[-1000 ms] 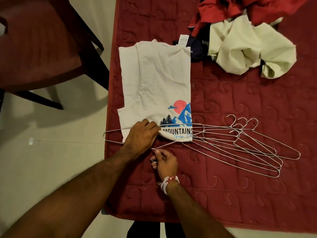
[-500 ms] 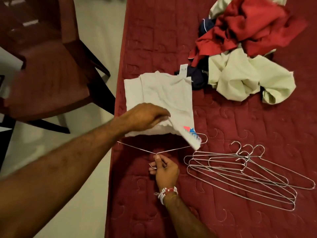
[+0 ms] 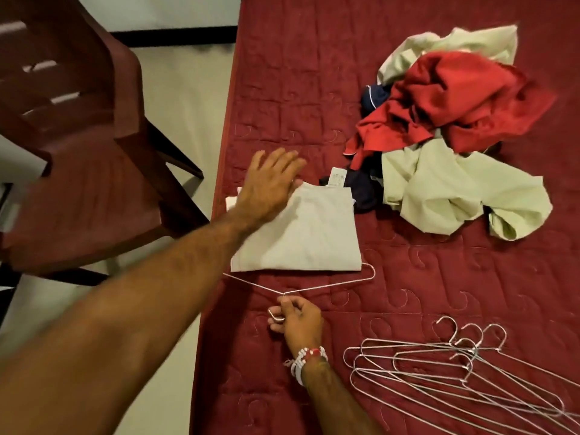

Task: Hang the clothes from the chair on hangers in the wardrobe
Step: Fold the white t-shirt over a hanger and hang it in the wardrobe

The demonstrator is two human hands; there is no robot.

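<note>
- Soft, light shirt (image 3: 314, 233) over wire hanger (image 3: 329, 285); floppy, likely to slip off.
- Spread left hand (image 3: 270, 183) flat on shirt; right hand (image 3: 298, 318) pinching hook (image 3: 272, 313).
- Best lifted by hook.

Bedroom in a home: a bed with a quilted maroon cover (image 3: 408, 277) fills the frame from 12 to 5 o'clock, loose clothes (image 3: 455, 120) heaped at 2, wire hangers (image 3: 455, 381) at 4, a brown plastic chair (image 3: 78, 183) on pale floor (image 3: 188, 105) at 9.
</note>
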